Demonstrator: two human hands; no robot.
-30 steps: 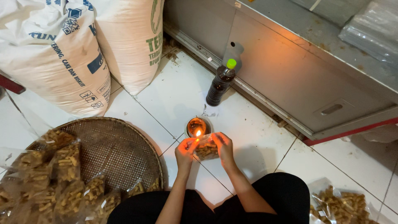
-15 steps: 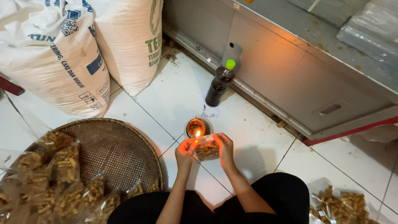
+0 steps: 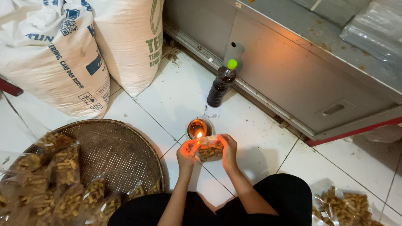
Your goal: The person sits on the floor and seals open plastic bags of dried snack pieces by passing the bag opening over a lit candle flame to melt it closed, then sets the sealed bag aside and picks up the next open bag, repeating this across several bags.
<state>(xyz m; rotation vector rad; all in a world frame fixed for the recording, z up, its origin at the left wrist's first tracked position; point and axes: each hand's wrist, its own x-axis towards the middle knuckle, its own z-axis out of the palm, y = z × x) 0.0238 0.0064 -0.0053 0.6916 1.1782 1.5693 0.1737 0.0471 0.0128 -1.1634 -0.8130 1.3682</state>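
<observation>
Both my hands hold a small clear plastic bag of brown snack sticks just above the white tiled floor. My left hand grips its left end and my right hand grips its right end. The bag's upper left edge sits right at the flame of a small lit oil lamp in a round metal cup on the floor. The flame glows orange against my left fingers.
A dark bottle with a green cap stands behind the lamp, beside a metal cabinet. Two big white sacks lean at the upper left. A round woven tray holds several filled snack bags; more bags lie at the lower right.
Both hands have stayed at the lamp with the bag. The bag has shifted slightly along the flame.
</observation>
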